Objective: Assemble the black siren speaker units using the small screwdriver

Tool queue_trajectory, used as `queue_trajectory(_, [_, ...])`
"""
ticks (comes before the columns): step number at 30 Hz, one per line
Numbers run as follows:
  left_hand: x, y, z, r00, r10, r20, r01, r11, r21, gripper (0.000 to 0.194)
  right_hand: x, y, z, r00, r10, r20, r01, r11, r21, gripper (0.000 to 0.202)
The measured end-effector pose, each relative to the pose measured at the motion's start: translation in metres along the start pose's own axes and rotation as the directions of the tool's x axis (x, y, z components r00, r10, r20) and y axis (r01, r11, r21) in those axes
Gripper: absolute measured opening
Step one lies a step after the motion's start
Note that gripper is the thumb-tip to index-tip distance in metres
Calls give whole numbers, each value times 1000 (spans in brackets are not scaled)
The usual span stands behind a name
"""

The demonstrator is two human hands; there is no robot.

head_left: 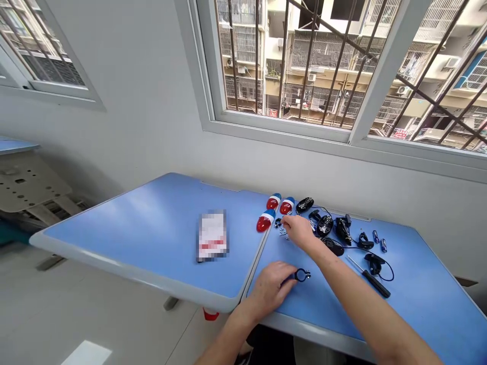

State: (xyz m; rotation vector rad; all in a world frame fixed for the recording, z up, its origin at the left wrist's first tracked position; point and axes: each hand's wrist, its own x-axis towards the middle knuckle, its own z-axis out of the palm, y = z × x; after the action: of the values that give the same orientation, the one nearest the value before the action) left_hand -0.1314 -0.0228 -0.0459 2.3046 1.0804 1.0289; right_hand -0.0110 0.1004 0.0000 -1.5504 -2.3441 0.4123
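My left hand (271, 286) is closed on a black ring clamp (302, 275), its round end pointing right above the blue table. Farther forward, my right hand (299, 229) reaches down with thumb and fingertips pinched together. Whatever lies between those fingertips is too small to make out. Several small silvery screws (282, 232) lie just under and beside the fingertips. A small black part (278, 222) is at their left. Three red, white and blue shells stand close by, the nearest shell (265, 220) at the table seam.
Right of my right hand are glossy black housings (324, 225), a black bracket (365, 241), a cabled black clamp (375, 263), two batteries (383, 245) and a screwdriver (375, 283). A blurred white-and-red packet (212, 235) lies on the left table (152, 223). Behind is a wall with barred windows.
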Motion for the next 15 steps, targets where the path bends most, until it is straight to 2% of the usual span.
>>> queue_trajectory(3, [-1,-1,1,1000,9,-18,-9,1000,-15,19,8,-2,6,1000,-27,6,27,986,-165,28])
queue_trajectory(7, [-3,-3,3,1000,-12,-6,12,999,-36,18,11,-2,15,996,-78,35,85,953,-290,28])
queue_trajectory(15, [-2,-4,4,1000,-29,5,29,999,-32,18,10,-3,16,990,-131,46,138,926,-351,27])
